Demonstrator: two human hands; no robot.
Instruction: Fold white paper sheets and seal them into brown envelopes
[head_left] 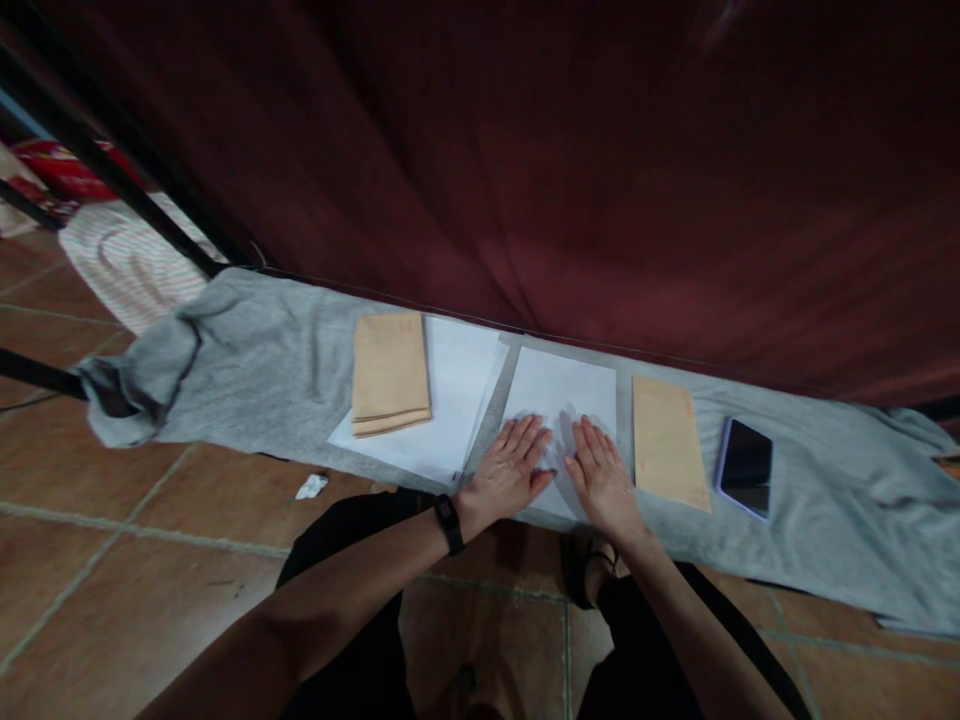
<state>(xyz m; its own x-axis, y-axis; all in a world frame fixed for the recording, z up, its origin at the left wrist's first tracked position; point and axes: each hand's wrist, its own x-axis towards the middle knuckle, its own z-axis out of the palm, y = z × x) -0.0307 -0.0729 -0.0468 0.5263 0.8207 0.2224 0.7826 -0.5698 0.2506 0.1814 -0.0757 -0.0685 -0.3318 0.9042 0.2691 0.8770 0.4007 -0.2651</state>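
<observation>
Both the left hand (512, 467) and right hand (602, 475) lie palm-down, fingers outstretched, on white paper (566, 385) mid-frame, as I watch; brown envelopes (391, 368) sit left of centre.

We have a cloth (277, 350) in front of us, running from left to right. A curtain (525, 180) hangs on its far side. In the middle of the cloth is a sheet of paper (570, 380), and our left hand (514, 466) and right hand (600, 476) rest on its near part, side by side. To the left lie more sheets (465, 380), with a pile of envelopes (390, 370) on their left part. To the right we see one envelope (667, 440), then a phone (745, 468) just beside it, farther right. Near us, a scrap (311, 487) lies on the floor (210, 560), left of our legs (345, 610).
</observation>
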